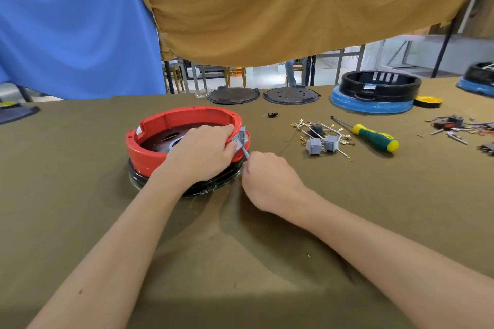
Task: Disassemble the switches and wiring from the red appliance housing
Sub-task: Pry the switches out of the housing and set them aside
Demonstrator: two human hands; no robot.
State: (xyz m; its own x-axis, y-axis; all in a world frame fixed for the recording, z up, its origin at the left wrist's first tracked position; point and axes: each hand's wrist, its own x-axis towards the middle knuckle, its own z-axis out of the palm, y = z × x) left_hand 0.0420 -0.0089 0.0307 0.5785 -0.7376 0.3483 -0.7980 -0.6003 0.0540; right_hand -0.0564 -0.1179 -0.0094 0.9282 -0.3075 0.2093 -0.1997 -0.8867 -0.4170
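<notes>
Olive table cloth (240, 248); left hand (199, 153) grips red housing (165, 125) rim, right hand (267, 179) pinches grey switch (242, 141), fingertips hidden.

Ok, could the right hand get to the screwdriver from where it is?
Probably yes: the screwdriver lies in the open on the cloth, nothing over it, but the right hand pinches a grey part on the red housing.

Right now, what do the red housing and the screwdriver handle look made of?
Red housing: looks like moulded plastic, smooth with a soft sheen, ribs and notches along the rim. Screwdriver handle: green and yellow, probably plastic with a rubbery grip; its matte look leaves that open.
</notes>
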